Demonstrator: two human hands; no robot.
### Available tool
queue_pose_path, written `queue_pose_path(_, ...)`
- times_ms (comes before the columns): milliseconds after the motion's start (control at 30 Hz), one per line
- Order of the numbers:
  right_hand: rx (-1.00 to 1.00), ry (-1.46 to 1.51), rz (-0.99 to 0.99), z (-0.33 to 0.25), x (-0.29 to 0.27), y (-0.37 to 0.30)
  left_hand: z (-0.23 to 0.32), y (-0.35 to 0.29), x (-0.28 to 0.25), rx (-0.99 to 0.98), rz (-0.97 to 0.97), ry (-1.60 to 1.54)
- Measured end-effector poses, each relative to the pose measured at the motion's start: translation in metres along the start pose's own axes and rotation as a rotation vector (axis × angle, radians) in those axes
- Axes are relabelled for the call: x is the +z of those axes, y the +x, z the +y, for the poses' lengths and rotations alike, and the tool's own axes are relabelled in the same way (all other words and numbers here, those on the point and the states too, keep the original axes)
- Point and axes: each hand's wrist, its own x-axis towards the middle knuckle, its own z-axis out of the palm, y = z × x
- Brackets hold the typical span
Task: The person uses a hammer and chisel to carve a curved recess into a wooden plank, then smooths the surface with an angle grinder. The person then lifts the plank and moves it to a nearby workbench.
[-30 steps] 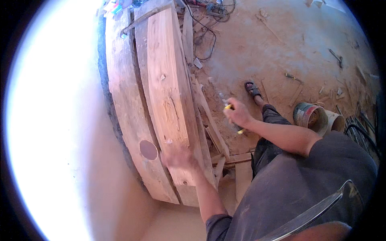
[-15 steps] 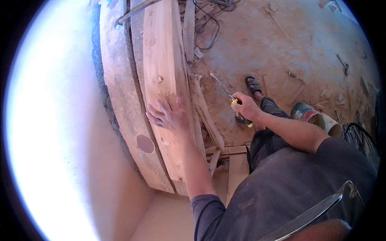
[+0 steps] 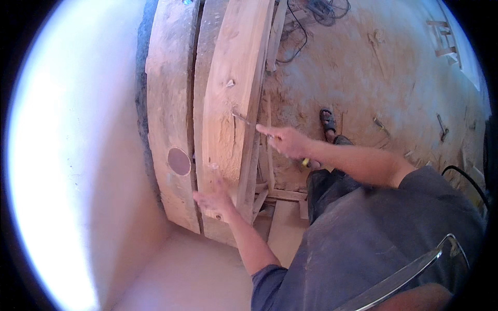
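Note:
A long pale timber beam (image 3: 228, 57) runs away from me on a bench. Its upper face has a rough, chipped patch (image 3: 228, 136). My right hand (image 3: 290, 142) is closed around a thin metal chisel (image 3: 246, 120) with a yellow and black handle, index finger stretched along the shaft. The chisel's tip meets the wood at the patch's far end. Low over the beam's near end, my left hand (image 3: 215, 203) is slightly blurred, fingers apart and nothing in it. Whether it touches the wood I cannot tell. A small light chip (image 3: 230, 83) lies farther up the beam.
Left of the beam lies a worn plank (image 3: 168, 103) with a round dark disc (image 3: 179, 161), against a pale wall (image 3: 104, 207). On the dusty floor to the right are a yellow-handled tool (image 3: 380, 124), a hammer-like tool (image 3: 442, 127) and tangled cables (image 3: 327, 11).
My right hand has brought the chisel leftward from over the floor onto the beam. My left hand has slid back toward the beam's near end, uncovering the chipped patch. The view has shifted.

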Motion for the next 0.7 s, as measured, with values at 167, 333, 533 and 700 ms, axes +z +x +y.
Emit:
queue_pose_path(167, -0.064, -0.011, -0.111, 0.001, 0.054, -0.051, -0.113, 0.017, 0.019, -0.255, 0.007, 0.026)
queue_pose_path(333, 0.109, 0.326, 0.103, -0.006, 0.050, -0.035, -0.116, 0.002, 0.020, -0.291, -0.054, -0.453)
queue_pose_path(533, 0.151, 0.119, 0.067, -0.027, 0.138, -0.064, -0.112, 0.003, 0.014, -0.332, -0.073, -0.522)
queue_pose_path(700, 0.131, -0.068, -0.402, -0.046, 0.164, -0.087, -0.119, 0.008, 0.021, -0.373, -0.086, -0.550)
